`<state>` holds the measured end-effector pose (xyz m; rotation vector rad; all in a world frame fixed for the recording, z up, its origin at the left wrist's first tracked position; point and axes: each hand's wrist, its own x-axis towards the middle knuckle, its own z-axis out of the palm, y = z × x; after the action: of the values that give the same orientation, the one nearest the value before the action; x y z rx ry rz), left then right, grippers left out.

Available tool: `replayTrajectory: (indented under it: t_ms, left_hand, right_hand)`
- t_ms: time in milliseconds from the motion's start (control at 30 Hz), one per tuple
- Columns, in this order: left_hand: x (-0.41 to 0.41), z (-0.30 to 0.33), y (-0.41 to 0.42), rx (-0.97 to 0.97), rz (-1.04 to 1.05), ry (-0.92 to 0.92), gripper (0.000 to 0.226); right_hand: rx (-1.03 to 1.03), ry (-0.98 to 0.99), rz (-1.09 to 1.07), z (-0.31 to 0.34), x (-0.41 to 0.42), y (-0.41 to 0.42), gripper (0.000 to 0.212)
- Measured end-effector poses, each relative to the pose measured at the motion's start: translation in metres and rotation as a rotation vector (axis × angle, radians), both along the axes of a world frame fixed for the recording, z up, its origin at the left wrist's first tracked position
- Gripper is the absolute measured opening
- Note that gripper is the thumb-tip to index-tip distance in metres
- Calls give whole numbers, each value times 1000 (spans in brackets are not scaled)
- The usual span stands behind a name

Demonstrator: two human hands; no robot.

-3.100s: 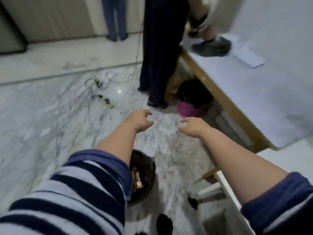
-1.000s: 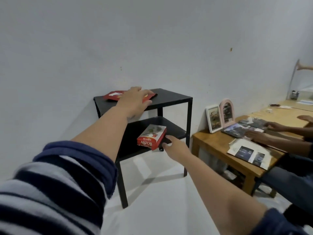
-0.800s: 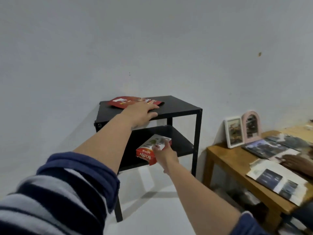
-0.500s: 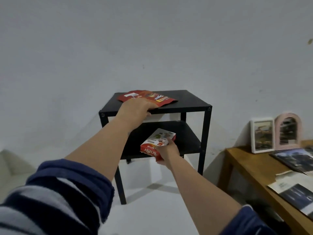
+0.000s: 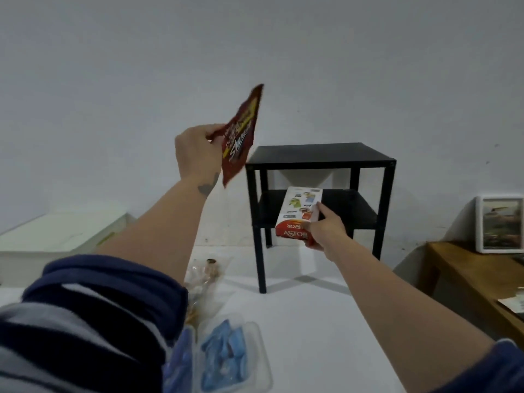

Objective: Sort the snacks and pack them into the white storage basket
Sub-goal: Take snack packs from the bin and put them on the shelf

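Observation:
My left hand holds a flat red snack packet up in the air, left of the black two-shelf stand. My right hand grips a red and white Astor snack box in front of the stand's lower shelf. On the white surface below lie a clear bag of brown snacks and a clear plastic tray of blue-wrapped snacks, partly hidden by my striped sleeve. No white storage basket is clearly in view.
A white flat box or lid lies at the left against the wall. A wooden table with a white picture frame and papers stands at the right. The stand's top and lower shelf carry nothing.
My left hand has lifted the red packet off the stand's top. My right hand has pulled the Astor box out from the lower shelf. The view has shifted left and down, showing snacks on the white surface.

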<state>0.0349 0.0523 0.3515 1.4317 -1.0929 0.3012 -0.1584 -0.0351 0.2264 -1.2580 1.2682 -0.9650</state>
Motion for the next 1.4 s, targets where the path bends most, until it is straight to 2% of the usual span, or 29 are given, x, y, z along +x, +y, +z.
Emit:
replayTrajectory:
  t_ms: [133,233,367,533,733,867,1067,1400]
  left_hand:
    - [37,-22,81,30,42,290,26]
    - [69,-54,146,69,10,511,31]
    - [104,-98,238,97,58,675,37]
    - [150,-139,342,59,120,776,39]
    - [216,-174,441,-10,294,835,39]
    - [267,-196,497,-36,439,874,39]
    - [333,-221,573,-60,674,917,52]
    - [402,-290,678,-102,1008,1080,60]
  right_hand:
    - [-38,-45,44,-1,21,62,70]
    - [-96,-7,133,-7,50,111,70]
    - [-111,40,289,-25,106,175,70]
    - [-169,126,535,-51,192,247,71]
    - [-173,150,856,-81,307,327,71]
    - [-174,172,1048,-95,392,375,71]
    - [-121,182,1310,-112,517,436,71]
    - [-135,335,1645,-170,657,545,73]
